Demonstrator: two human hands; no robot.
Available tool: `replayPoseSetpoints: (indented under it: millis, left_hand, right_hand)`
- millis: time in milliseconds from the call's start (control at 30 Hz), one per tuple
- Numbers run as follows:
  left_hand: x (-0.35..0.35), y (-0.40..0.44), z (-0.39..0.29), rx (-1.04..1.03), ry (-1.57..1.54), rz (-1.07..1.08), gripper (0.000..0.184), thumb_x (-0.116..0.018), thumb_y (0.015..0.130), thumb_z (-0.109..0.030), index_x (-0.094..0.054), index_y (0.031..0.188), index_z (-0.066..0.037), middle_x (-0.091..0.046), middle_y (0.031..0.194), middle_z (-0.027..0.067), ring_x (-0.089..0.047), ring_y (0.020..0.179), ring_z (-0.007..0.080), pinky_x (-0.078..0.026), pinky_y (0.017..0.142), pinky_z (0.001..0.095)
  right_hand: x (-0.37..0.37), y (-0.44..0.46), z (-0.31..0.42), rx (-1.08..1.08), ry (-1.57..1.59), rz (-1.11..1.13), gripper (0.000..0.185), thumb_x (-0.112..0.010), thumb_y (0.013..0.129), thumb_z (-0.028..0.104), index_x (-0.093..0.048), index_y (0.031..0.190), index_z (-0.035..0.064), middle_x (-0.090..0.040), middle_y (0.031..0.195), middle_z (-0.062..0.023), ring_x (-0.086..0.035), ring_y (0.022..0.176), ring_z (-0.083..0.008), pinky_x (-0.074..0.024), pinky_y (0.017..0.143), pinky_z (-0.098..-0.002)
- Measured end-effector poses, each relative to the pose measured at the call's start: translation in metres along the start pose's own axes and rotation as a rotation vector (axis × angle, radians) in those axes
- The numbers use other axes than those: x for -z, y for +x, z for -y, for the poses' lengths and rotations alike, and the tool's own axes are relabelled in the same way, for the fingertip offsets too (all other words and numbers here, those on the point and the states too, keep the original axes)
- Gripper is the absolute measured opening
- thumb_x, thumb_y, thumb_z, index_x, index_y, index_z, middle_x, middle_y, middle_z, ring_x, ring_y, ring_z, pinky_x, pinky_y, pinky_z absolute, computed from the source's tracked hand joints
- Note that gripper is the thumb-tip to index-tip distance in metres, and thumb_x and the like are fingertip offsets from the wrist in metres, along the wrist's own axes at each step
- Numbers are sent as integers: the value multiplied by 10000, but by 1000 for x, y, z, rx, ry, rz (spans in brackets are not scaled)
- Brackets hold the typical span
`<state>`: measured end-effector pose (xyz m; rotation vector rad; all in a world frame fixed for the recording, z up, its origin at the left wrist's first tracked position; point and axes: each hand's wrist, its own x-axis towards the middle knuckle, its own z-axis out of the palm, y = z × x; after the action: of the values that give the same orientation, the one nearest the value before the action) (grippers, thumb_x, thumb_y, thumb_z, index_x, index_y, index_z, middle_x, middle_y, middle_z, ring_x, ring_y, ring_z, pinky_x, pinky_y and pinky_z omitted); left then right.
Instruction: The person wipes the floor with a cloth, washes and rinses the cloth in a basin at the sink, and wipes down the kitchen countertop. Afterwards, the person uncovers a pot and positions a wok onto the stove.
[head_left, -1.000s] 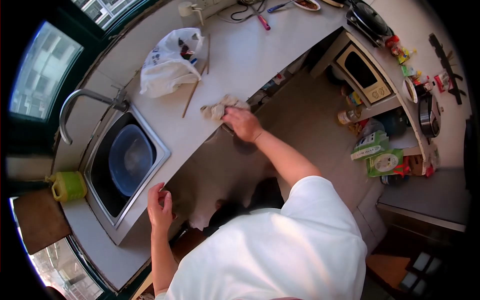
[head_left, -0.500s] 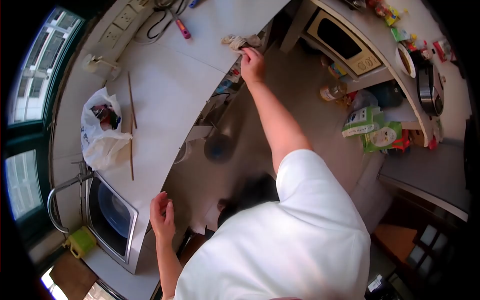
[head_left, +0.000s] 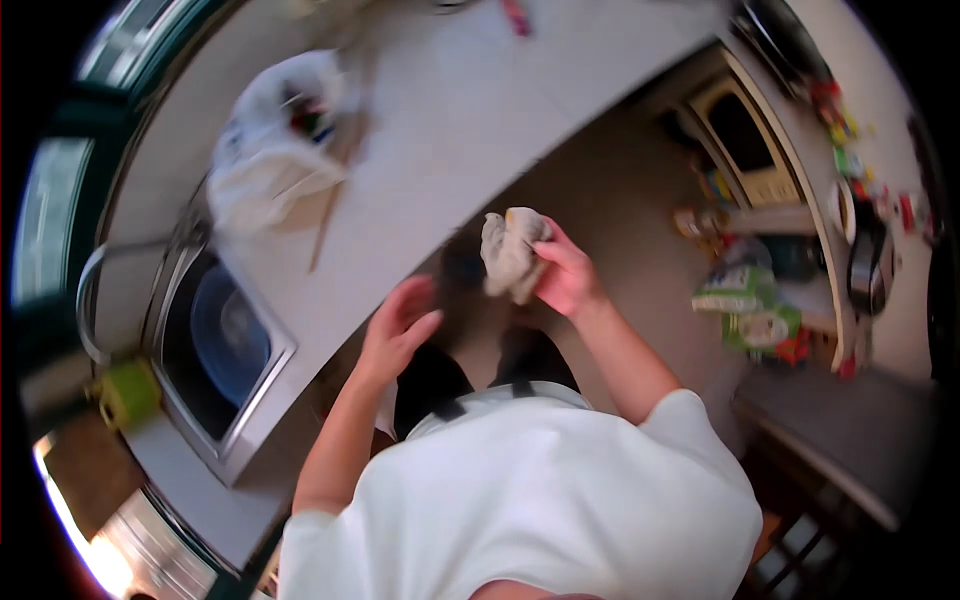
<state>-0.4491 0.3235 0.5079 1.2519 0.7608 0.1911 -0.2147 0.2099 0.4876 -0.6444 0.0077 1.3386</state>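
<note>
Crumpled off-white cloth [head_left: 515, 255] is held up in front of the body, over the floor and off the front edge of the pale, smooth counter [head_left: 450, 130]. The right hand [head_left: 568, 270] has its grip clamped on the cloth's side, thumb and fingers pinching a fold, while the rest bunches upward and hangs below. The left hand [head_left: 400, 325] holds nothing; its grip is apart, fingers loosely curled, near the cloth but not touching it.

The cloth looks light, soft and limp, with nothing fragile about it. It should fold wherever it is pressed and slip little in the fingers; whether it is damp, and so heavier, I cannot tell. A gathered fold or the thick middle would give the surest hold, since a loose edge would let the rest droop.

As for containers, a round blue plastic basin [head_left: 230, 340] sits in the metal-rimmed sink [head_left: 265, 375]; something pale shows inside, but whether it is water or only shine is unclear. A white plastic bag [head_left: 275, 185] stands open-mouthed on the counter, with dark and reddish items inside, too blurred to name. Beside the sink is a yellow-green plastic jug [head_left: 130, 393], its contents not visible.
</note>
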Motion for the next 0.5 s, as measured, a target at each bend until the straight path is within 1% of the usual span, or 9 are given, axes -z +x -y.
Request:
replayPoseSetpoints:
  millis: [67, 133, 200, 267, 300, 333, 367, 433, 500]
  left_hand:
    - [32, 2, -3, -167, 22, 20, 771, -682, 774, -257, -231, 1365, -55, -341, 1343, 150, -315, 1258, 257, -267, 1032, 373]
    - [73, -2, -10, -309, -238, 164, 897, -706, 739, -331, -147, 1390, -70, -278, 1377, 161, -252, 1286, 280, -197, 1062, 379]
    - [122, -26, -37, -315, -309, 193, 769, -672, 775, -342, -259, 1359, -61, -383, 1311, 131, -353, 1226, 236, -284, 1018, 347]
    - [178, -53, -32, -167, -474, 187, 641, -639, 808, -323, -347, 1314, -60, -461, 1231, 103, -428, 1149, 193, -341, 969, 322]
    - [206, -62, -33, -99, -545, 209, 580, -622, 824, -314, -391, 1292, -59, -500, 1192, 89, -465, 1111, 172, -369, 944, 310]
    - [230, -81, -36, -70, -591, 35, 393, -586, 856, -245, -497, 1192, -62, -575, 1056, 38, -535, 972, 112, -432, 854, 274]
    - [263, -92, -24, -11, -517, -92, 369, -585, 854, -215, -502, 1177, -55, -579, 1047, 39, -548, 952, 121, -445, 842, 278]
    - [308, -113, -4, -9, -560, -308, 312, -575, 853, -169, -516, 1136, -50, -592, 1019, 39, -573, 911, 134, -467, 815, 278]
    - [346, -141, 2, -72, -716, -477, 266, -562, 858, -146, -526, 1104, -52, -603, 997, 44, -589, 893, 145, -477, 798, 272]
  right_hand:
    - [-58, 3, -28, -101, -3, 132, 462, -467, 789, 48, -407, 1247, 64, -480, 1196, -97, -472, 1113, -239, -375, 960, -379]
    - [-116, 14, -65, -176, -62, 203, 548, -461, 773, 32, -355, 1309, 71, -453, 1255, -111, -440, 1169, -256, -354, 993, -392]
    - [-165, 39, -112, -289, -121, 365, 573, -469, 770, 19, -352, 1327, 84, -461, 1259, -111, -451, 1160, -250, -368, 983, -379]
    - [-210, 68, -154, -387, -345, 334, 502, -494, 787, 29, -410, 1281, 68, -509, 1208, -105, -503, 1093, -236, -409, 923, -348]
    - [-237, 88, -174, -298, -639, 382, 465, -496, 796, 34, -431, 1255, 59, -522, 1189, -112, -516, 1069, -238, -419, 900, -341]
    - [-264, 108, -195, -186, -922, 427, 428, -498, 805, 40, -452, 1230, 50, -536, 1169, -120, -530, 1045, -241, -429, 878, -335]
    - [-288, 125, -215, -59, -1195, 462, 392, -500, 814, 46, -473, 1205, 41, -550, 1149, -127, -543, 1021, -243, -439, 855, -329]
    - [-311, 156, -248, 418, -1674, 438, 308, -509, 822, 60, -516, 1128, 28, -570, 1088, -155, -557, 994, -278, -447, 834, -342]
    - [-323, 219, -277, 880, -1766, 535, 318, -492, 796, 19, -532, 1111, 41, -554, 1088, -172, -539, 1010, -322, -451, 835, -357]
